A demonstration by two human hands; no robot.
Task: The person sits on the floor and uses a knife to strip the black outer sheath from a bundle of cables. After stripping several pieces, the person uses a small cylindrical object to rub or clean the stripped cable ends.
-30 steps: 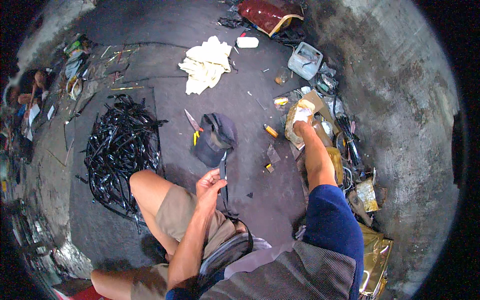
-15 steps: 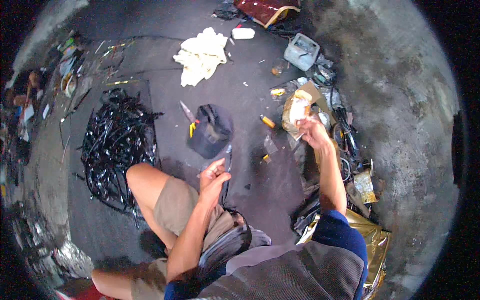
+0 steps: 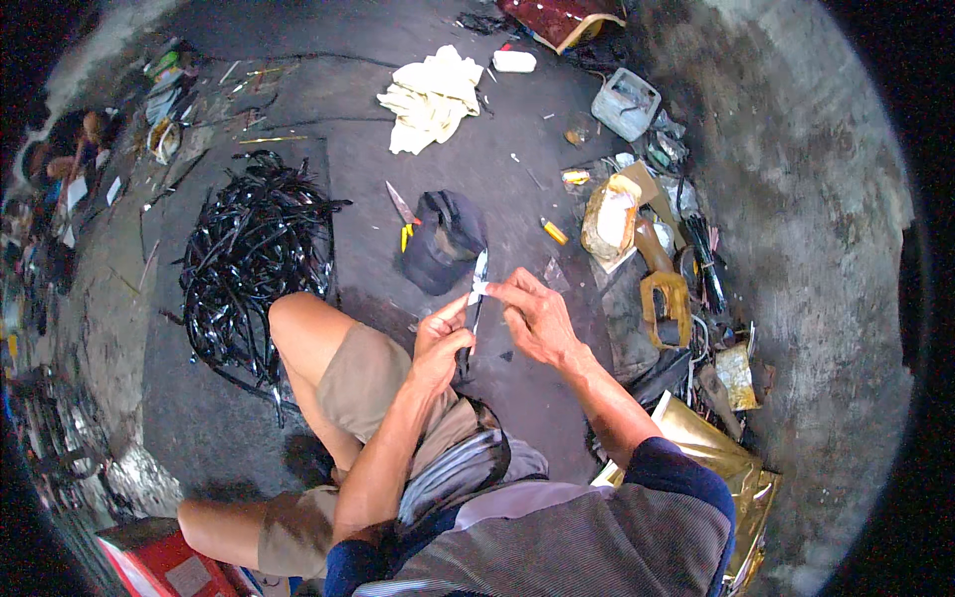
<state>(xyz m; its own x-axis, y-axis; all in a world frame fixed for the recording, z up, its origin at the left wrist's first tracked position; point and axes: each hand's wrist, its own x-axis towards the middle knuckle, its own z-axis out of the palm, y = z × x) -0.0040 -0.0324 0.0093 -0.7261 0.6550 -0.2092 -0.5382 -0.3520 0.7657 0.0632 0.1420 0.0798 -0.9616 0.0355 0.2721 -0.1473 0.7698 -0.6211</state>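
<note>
Just below the dark cap point(image 3: 445, 239) on the floor, I have the slim, shiny strip point(image 3: 482, 267) between both hands; my left hand point(image 3: 441, 343) pinches it narrowly, while the right hand point(image 3: 540, 318) lays a forefinger at a white patch point(image 3: 478, 290) on it; I cannot tell whether that thumb grips too; pressing too hard there could, I judge, bend the strip or twist it from the left pinch; if the white is wet, a sideways slip might smear the nearby cap; the pointed blade point(image 3: 399, 199) beside it could nick a careless reach.
</note>
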